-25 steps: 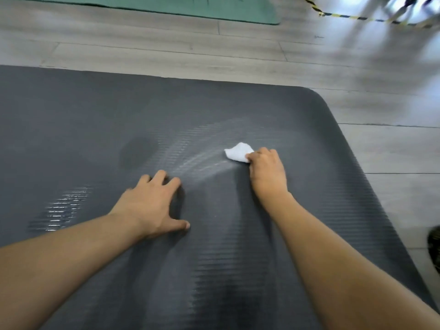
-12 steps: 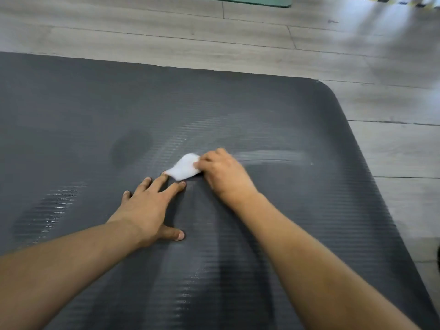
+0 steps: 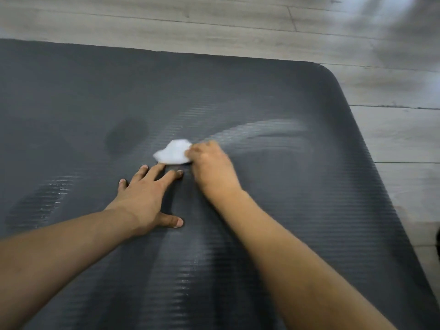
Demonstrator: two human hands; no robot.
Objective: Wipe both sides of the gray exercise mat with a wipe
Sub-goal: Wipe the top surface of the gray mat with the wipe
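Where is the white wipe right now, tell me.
Head view: the wipe sits near the middle of the gray mat, pinched by the right hand, just beyond the left hand.

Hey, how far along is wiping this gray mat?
Done: damp streaks shine across the near end of the gray mat, including a pale arc. In hand: the right hand holds the white wipe down while the left hand braces flat. Left: the dull far-left area; the underside is hidden, so probably that too.

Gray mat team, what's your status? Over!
Left hand flat on the mat, bracing. Right hand grips the white wipe, pressed to the mat. Left fingertips sit just beside the wipe.
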